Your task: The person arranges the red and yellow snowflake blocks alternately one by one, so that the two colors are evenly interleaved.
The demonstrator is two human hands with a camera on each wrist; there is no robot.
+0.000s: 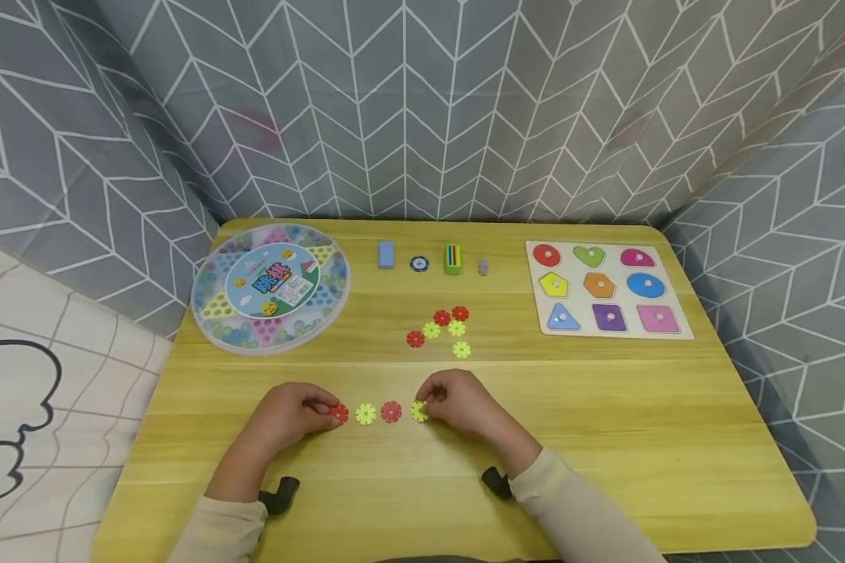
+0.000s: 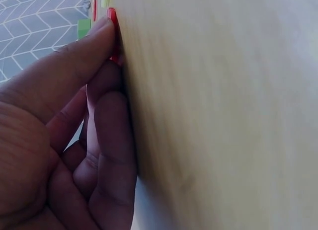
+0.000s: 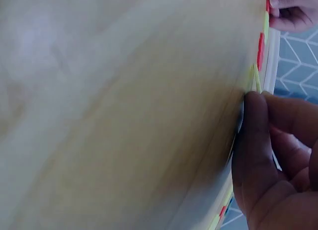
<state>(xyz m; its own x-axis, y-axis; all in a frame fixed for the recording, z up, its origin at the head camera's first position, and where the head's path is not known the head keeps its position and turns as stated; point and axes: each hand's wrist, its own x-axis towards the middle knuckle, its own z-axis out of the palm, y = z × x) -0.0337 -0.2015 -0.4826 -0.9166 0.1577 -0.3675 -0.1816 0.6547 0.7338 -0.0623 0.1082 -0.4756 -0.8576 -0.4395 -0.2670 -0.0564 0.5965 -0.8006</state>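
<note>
Four-in-line is not counted here; several notched plastic discs lie in a row on the table near its front half. At the row's left end my left hand [image 1: 289, 416] pinches a red notched disc [image 1: 341, 414] between thumb and fingers. A yellow notched disc [image 1: 365, 414] and another red one [image 1: 391, 412] lie between the hands, touched by neither. My right hand [image 1: 459, 400] pinches a yellow notched disc [image 1: 418, 411] at the right end. In the right wrist view, that disc's thin edge [image 3: 257, 78] tilts up slightly from the tabletop.
Behind the row lies a loose cluster of red and yellow discs [image 1: 457, 328]. Farther back are a blue block [image 1: 386, 255], a poker chip [image 1: 419, 264], a green box [image 1: 452, 259] and a small grey piece [image 1: 483, 267]. A round game board [image 1: 271, 288] lies left, a shape puzzle [image 1: 577, 313] right.
</note>
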